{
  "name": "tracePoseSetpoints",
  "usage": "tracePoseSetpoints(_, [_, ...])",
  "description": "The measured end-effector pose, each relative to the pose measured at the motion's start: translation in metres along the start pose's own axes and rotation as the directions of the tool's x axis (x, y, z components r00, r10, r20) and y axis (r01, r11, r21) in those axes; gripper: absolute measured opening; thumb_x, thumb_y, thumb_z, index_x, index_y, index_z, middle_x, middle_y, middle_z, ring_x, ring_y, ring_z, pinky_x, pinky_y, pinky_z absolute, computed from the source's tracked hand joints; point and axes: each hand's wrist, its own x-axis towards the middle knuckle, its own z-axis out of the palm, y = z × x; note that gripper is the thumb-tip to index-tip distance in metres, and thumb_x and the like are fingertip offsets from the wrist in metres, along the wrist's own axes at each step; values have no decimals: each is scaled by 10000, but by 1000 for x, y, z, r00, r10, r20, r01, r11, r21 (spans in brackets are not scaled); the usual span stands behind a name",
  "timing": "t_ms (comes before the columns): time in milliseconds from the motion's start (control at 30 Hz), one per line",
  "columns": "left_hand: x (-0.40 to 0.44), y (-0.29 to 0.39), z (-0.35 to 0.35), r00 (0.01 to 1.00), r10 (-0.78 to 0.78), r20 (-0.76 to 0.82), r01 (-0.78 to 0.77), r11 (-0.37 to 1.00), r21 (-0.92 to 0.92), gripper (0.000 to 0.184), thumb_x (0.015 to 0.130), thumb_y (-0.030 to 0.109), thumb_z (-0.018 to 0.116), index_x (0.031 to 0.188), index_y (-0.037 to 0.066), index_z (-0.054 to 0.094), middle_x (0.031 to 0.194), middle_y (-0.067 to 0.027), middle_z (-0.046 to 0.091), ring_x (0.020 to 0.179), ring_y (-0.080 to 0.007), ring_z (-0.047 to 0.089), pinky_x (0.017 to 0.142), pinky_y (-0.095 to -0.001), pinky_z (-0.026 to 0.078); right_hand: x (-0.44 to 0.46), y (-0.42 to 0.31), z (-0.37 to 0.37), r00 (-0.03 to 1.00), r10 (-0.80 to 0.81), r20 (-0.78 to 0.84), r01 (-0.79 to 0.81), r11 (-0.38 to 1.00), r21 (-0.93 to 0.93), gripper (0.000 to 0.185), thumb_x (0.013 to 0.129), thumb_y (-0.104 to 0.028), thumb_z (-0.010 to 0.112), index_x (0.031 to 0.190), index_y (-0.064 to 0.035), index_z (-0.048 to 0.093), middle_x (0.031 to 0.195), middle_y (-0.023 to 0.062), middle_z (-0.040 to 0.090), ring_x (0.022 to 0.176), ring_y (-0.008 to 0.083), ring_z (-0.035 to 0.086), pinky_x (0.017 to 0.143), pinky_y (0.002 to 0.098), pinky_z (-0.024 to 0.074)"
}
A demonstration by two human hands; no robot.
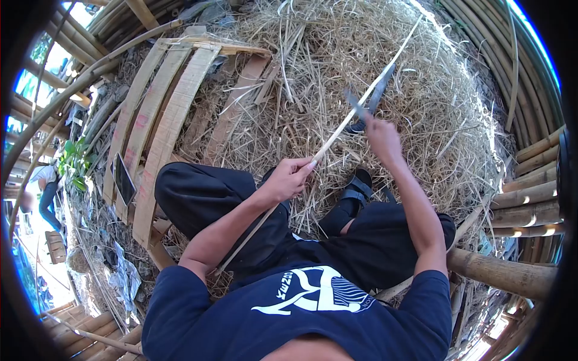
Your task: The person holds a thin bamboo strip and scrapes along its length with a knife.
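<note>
Diagonally lies one pale strip (330, 141), axis one to seven o'clock; left hand (292, 179) nearer, fingers clamped on it; right hand (383, 141) closed round a knife (352, 98), strip at its ten o'clock, blade-to-strip contact unclear.

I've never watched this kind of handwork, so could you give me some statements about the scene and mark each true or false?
1. The left hand holds a long pale strip. True.
2. The right hand is empty. False: the right hand grips a bladed tool, blurred in the picture.
3. Dry, straw-like litter covers much of the ground ahead. True.
4. The shirt is plain red. False: the shirt is dark blue with a white print.
5. The wooden slats are on the person's right. False: they are on the left.
</note>
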Motion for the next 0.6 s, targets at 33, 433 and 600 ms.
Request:
tracePoseSetpoints(33, [2, 1, -2, 999, 11, -47, -9, 999, 54, 268, 1013, 197, 475, 1197, 36, 583, 624, 85, 343, 450, -10, 297, 402, -209, 249, -13, -2, 14, 998, -60, 12, 59, 998, 16, 641, 994, -478, 338, 742, 16, 660, 673, 252, 625, 690, 438, 636, 667, 519, 513])
tracePoseSetpoints(433, [5, -4, 1, 999, 42, -17, -41, 997, 71, 248, 1016, 199, 464, 1148, 39, 600, 607, 90, 328, 448, -10, 286, 408, -206, 241, -2, -1, 6, 997, -35, 66, 28, 995, 94, 617, 993, -457, 360, 739, 13, 668, 652, 260, 610, 689, 439, 635, 688, 524, 514])
tracePoseSetpoints(600, [7, -1, 0, 999, 30, -34, -27, 997, 73, 247, 1016, 201, 466, 1150, 33, 587, 609, 86, 332, 447, -10, 287, 407, -203, 245, -38, -17, 24, 957, -273, 99, 255, 953, 162, 561, 1009, -378, 351, 762, 6, 677, 629, 241, 609, 652, 446, 626, 666, 509, 510])
